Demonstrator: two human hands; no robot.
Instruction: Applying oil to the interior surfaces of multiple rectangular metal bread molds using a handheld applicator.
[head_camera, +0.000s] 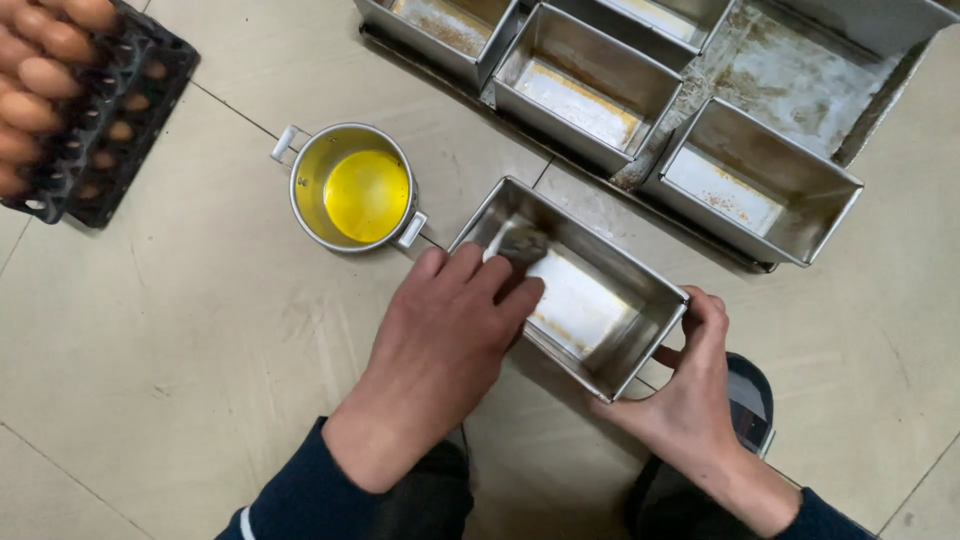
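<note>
- The loaf tin (575, 290) — a rectangular metal one — is sitting tilted on the tiled floor (180, 330), and everything below is placed relative to it.
- The left hand (440, 345) is reaching over the tin's near long wall, its fingers bunched together and pinching a small brush or wad (515, 243) whose tip is pressing against the tin's inner wall at the far-left corner; the thing is blurred, so what it is exactly cannot be told.
- The right hand (690, 385) is gripping the tin's near-right corner, thumb hooking over the rim and the fingers curling under the outside wall — closed on the tin, steadying it.
- Just left of the tin, a small metal pot (352, 187) with two side handles is standing upright, holding yellow liquid.
- Beyond the tin, a row of similar empty tins (585, 85) is sitting on a worn metal tray (800, 75), near but not touching it.
- Well to the left of the tin, past the pot, a dark egg tray (110, 130) is lying with brown eggs (45, 60) in it.
- Below the tin, dark blue sleeves and a shoe (752, 400) are showing.
</note>
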